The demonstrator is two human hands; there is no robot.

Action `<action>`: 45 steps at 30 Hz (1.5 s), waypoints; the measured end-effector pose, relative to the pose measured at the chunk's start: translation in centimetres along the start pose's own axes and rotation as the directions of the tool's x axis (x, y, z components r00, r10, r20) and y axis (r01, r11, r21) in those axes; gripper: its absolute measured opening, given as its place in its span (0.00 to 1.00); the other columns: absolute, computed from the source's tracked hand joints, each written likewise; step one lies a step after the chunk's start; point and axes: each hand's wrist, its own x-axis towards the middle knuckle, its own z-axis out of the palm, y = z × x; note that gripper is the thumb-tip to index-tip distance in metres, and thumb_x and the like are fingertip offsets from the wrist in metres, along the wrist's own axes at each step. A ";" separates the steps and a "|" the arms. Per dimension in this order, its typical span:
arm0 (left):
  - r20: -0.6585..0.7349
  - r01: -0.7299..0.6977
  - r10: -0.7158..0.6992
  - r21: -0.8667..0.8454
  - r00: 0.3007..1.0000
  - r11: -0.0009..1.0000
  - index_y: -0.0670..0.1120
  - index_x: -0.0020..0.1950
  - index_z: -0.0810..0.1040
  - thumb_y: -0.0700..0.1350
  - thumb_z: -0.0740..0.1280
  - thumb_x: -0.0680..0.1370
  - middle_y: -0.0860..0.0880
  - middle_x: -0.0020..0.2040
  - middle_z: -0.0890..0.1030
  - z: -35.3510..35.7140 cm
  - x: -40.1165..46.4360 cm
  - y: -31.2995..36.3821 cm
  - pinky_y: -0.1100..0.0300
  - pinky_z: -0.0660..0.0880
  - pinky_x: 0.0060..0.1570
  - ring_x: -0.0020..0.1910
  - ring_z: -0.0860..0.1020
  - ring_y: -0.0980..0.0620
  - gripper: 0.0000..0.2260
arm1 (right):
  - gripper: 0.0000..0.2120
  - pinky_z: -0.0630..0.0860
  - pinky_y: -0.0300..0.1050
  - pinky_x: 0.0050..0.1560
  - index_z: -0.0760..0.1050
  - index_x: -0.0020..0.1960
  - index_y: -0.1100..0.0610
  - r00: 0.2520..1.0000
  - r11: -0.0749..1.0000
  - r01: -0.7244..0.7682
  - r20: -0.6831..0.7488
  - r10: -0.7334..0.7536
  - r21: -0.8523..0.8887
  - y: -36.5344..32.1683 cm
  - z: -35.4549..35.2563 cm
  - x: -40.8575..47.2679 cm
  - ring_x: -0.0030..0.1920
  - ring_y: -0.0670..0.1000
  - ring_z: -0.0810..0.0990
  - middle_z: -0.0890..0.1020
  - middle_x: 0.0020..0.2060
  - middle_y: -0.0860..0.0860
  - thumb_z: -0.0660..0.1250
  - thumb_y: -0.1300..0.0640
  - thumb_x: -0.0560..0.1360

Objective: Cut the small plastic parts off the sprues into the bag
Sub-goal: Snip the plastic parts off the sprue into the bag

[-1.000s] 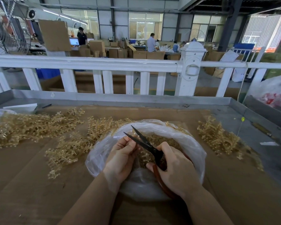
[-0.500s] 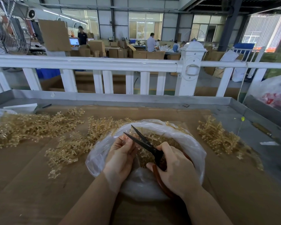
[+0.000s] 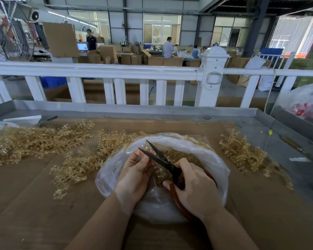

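Note:
A clear plastic bag [image 3: 213,159] lies open in front of me, filled with small amber plastic parts [image 3: 184,156]. Over its mouth my left hand [image 3: 135,175] pinches a small amber sprue [image 3: 156,171], mostly hidden by the fingers. My right hand [image 3: 195,188] grips black scissors [image 3: 159,157] with red-brown handles; the blades are spread apart and point up-left, beside the left fingertips. Heaps of uncut amber sprues [image 3: 40,139] spread across the left of the cardboard, with more [image 3: 79,166] just left of the bag.
Another sprue pile [image 3: 242,152] lies right of the bag. The brown cardboard sheet [image 3: 34,204] sits in a grey metal tray [image 3: 260,116]. A white fence [image 3: 116,71] stands behind it. A bag with red items [image 3: 305,105] is far right. People work among boxes beyond.
Both hands stay over the bag almost unmoved; the left fingers shift slightly on the sprue and the scissor blades remain spread.

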 end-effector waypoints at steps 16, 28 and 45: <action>0.043 0.049 -0.050 0.029 0.998 0.998 0.39 0.47 0.74 0.32 0.55 0.79 0.40 0.46 0.79 -0.4 0.2 -0.1 0.52 0.72 0.58 0.45 0.78 0.46 0.10 | 0.20 0.67 0.33 0.43 0.70 0.54 0.47 0.999 1.000 0.022 0.027 -0.022 0.002 0.4 -0.1 0.0 0.46 0.44 0.76 0.78 0.45 0.42 0.64 0.36 0.70; 0.065 0.032 -0.034 0.032 0.997 0.999 0.38 0.45 0.75 0.30 0.58 0.76 0.41 0.40 0.78 -0.2 0.1 -0.1 0.59 0.81 0.39 0.36 0.82 0.50 0.08 | 0.21 0.73 0.38 0.39 0.72 0.51 0.52 0.998 0.997 0.056 -0.016 -0.055 0.050 0.2 -0.1 0.2 0.40 0.46 0.77 0.79 0.40 0.45 0.63 0.35 0.70; 0.017 0.053 -0.054 0.039 0.998 0.998 0.38 0.43 0.74 0.29 0.60 0.76 0.43 0.35 0.81 0.6 -0.4 0.3 0.60 0.81 0.35 0.32 0.81 0.50 0.07 | 0.20 0.75 0.36 0.37 0.72 0.53 0.53 0.998 0.998 0.070 -0.011 -0.070 0.008 0.1 -0.2 0.4 0.37 0.45 0.79 0.81 0.39 0.47 0.64 0.38 0.72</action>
